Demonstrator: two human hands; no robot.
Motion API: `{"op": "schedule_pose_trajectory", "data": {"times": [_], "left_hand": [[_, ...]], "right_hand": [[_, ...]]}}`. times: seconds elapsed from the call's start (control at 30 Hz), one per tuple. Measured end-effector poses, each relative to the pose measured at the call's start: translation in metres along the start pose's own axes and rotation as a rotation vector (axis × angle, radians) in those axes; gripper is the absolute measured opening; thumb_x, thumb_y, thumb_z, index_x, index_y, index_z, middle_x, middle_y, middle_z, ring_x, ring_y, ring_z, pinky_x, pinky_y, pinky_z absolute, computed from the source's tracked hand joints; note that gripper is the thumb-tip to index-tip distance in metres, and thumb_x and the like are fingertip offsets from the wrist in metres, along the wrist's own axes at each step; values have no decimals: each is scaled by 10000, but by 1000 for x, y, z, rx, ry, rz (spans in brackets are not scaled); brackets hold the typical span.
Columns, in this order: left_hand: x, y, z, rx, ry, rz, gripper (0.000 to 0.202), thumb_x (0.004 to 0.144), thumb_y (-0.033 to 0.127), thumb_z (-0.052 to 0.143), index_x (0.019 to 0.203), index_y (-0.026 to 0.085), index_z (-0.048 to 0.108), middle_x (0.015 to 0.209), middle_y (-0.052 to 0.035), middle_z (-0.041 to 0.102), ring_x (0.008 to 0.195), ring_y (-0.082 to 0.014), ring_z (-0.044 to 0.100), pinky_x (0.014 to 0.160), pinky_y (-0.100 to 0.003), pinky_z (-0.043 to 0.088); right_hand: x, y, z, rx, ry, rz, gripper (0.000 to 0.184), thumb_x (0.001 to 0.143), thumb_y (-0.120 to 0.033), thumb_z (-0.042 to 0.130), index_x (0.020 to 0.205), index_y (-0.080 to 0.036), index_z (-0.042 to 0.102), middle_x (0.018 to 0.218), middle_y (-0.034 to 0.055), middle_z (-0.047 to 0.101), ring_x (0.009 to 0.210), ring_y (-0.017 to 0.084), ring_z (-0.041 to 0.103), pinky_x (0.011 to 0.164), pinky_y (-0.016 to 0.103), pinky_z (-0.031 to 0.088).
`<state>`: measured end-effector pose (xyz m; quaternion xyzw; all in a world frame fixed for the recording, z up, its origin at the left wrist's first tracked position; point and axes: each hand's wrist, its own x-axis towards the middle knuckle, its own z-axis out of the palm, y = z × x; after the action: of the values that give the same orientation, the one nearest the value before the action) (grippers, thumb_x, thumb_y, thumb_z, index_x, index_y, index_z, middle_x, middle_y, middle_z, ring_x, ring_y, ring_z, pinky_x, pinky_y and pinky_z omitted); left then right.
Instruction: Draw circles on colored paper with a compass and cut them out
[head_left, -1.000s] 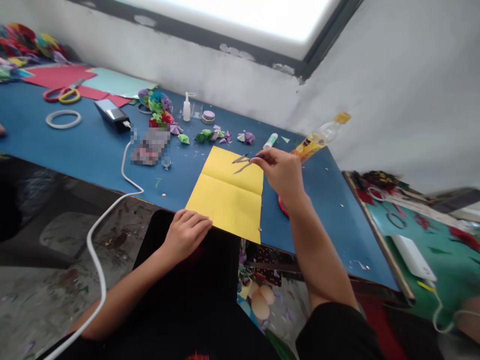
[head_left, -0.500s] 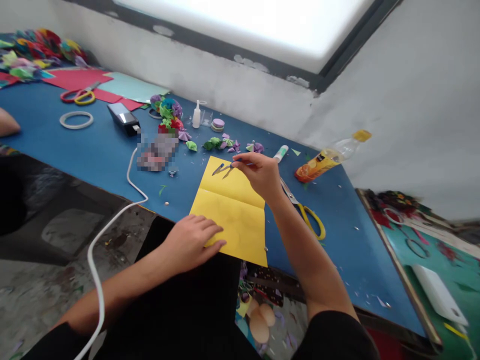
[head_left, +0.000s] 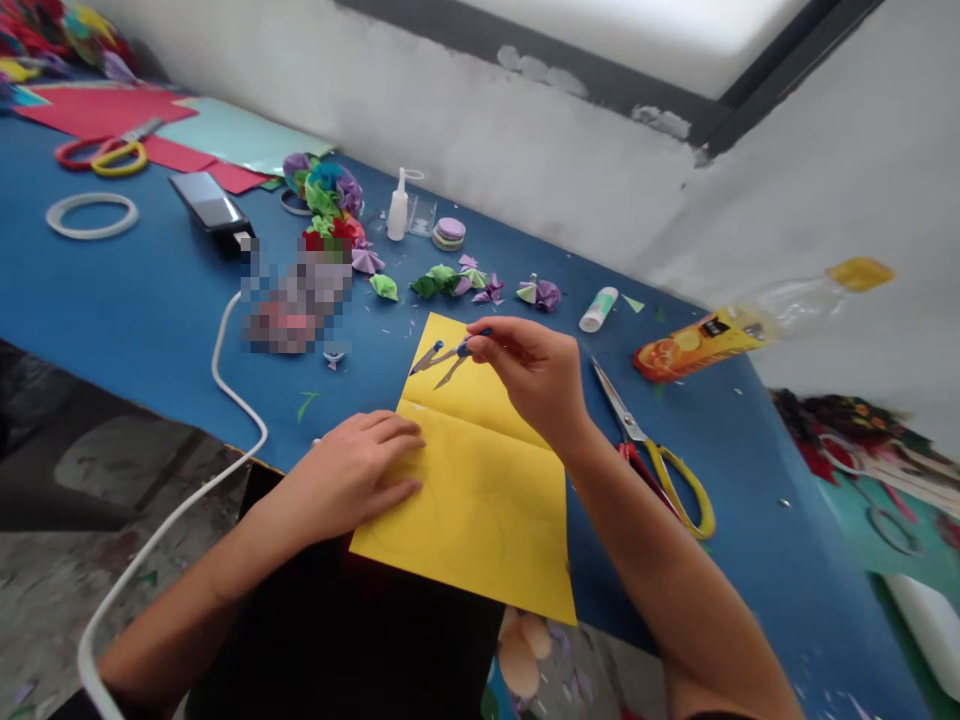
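Note:
A sheet of yellow paper (head_left: pixel 480 520) with a crease across it lies at the table's front edge, its near part hanging past the edge. Faint curved lines show on its near half. My left hand (head_left: pixel 367 465) rests flat on the paper's left side just below the crease, fingers spread. Above the far half, my right hand (head_left: pixel 529 370) pinches a drawing compass (head_left: pixel 452 360) by its blue top. The compass legs are apart and point down to the left; whether a tip touches the paper I cannot tell.
Scissors (head_left: pixel 652 455) lie right of my right forearm, near a tilted juice bottle (head_left: pixel 705 340) and a glue stick (head_left: pixel 598 310). Behind the paper are folded paper pieces (head_left: pixel 450 282) and a small white bottle (head_left: pixel 397 210). A white cable (head_left: pixel 225 375) hangs over the left edge.
The view has shifted right and closer. The yellow paper now reaches further over the front edge, and my left hand lies nearer its crease. The compass stays in my right hand.

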<state>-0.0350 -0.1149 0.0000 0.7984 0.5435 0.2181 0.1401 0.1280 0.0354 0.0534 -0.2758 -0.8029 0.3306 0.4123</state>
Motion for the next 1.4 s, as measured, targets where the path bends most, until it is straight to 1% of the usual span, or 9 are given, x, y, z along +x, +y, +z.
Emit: {"op": "schedule_pose_trajectory", "data": {"times": [0.1, 0.17, 0.3, 0.37, 0.5, 0.63, 0.87, 1.13, 1.4], "left_hand": [[6, -1, -3, 64, -90, 13, 372, 920, 375, 503, 1233, 189, 575, 1387, -69, 541, 1283, -245, 478, 1006, -396, 412], [11, -4, -4, 121, -128, -15, 503, 891, 464, 523, 1314, 192, 524, 1448, -76, 479, 1337, -268, 425, 1069, -439, 351], [17, -13, 2, 269, -88, -247, 1004, 730, 769, 523, 1446, 86, 353, 1529, -172, 309, 1417, -351, 277, 1146, -540, 191], [17, -15, 5, 306, -71, -307, 1077, 717, 811, 483, 1467, 60, 299, 1545, -185, 252, 1436, -346, 230, 1151, -536, 185], [15, -17, 6, 294, -37, -306, 947, 784, 753, 470, 1455, 99, 336, 1546, -156, 277, 1437, -311, 246, 1154, -505, 210], [12, -17, 3, 235, -2, -266, 748, 827, 653, 526, 1390, 166, 448, 1519, -124, 357, 1411, -297, 312, 1148, -484, 243], [11, -16, 2, 216, 31, -237, 586, 883, 536, 522, 1317, 141, 514, 1480, -137, 422, 1378, -297, 369, 1125, -488, 291], [10, -16, 1, 200, 52, -230, 548, 893, 522, 514, 1296, 151, 524, 1469, -141, 438, 1370, -299, 381, 1121, -493, 298], [11, -16, 0, 200, 28, -231, 567, 896, 517, 509, 1310, 128, 512, 1477, -150, 422, 1375, -305, 373, 1128, -500, 287]], "right_hand": [[1, 0, 2, -19, 20, -24, 126, 814, -298, 682, 858, -190, 728, 752, 10, 707, 656, 120, 665, 631, 237, 557], [2, 5, 2, -2, 68, -9, 126, 816, -302, 683, 860, -192, 724, 728, 2, 699, 623, 114, 656, 612, 234, 557], [3, 17, 0, 25, 120, -5, 106, 808, -286, 695, 854, -194, 720, 713, -8, 691, 611, 104, 648, 599, 217, 552], [3, 21, 0, 16, 95, -15, 96, 810, -277, 694, 849, -194, 719, 719, -6, 694, 608, 102, 649, 595, 215, 553], [1, 23, 2, -2, 29, -45, 86, 823, -264, 678, 845, -190, 717, 761, 3, 707, 604, 98, 650, 600, 219, 562], [0, 22, 2, -43, 37, -57, 83, 830, -258, 676, 853, -189, 716, 762, 4, 707, 613, 100, 657, 599, 214, 561], [-2, 16, 3, -140, 21, -85, 108, 845, -289, 663, 862, -198, 718, 792, 15, 714, 671, 130, 683, 634, 243, 585], [-1, 11, 3, -215, 42, -78, 161, 866, -354, 637, 869, -214, 717, 809, 26, 718, 702, 146, 684, 667, 267, 596], [1, 8, 3, -236, 19, -90, 111, 862, -280, 640, 863, -201, 718, 812, 24, 718, 707, 141, 676, 670, 258, 577]]}}
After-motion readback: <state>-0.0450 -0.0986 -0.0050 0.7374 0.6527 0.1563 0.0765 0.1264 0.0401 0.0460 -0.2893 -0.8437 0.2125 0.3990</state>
